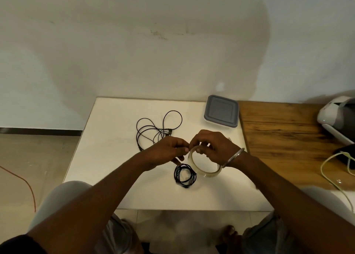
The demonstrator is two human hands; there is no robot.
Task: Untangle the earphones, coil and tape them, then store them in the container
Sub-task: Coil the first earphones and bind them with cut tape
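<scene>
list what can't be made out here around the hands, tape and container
Head view only.
Free end of the clear round tape roll: covered by fingertips of left hand and right hand.
Inside the square grey-lidded container: lid shuts it off.
Tape on the small coiled black earphones: too small.
White device: cut by right edge.

**Setting: plain room, domestic or small-office type**

Scuffed painted wall (134,42), tiled floor (28,157), dark skirting (38,130). A small white tabletop (107,138) abuts a worn wooden tabletop (278,134) carrying a white appliance (334,115) and a loose cable (330,175).
</scene>
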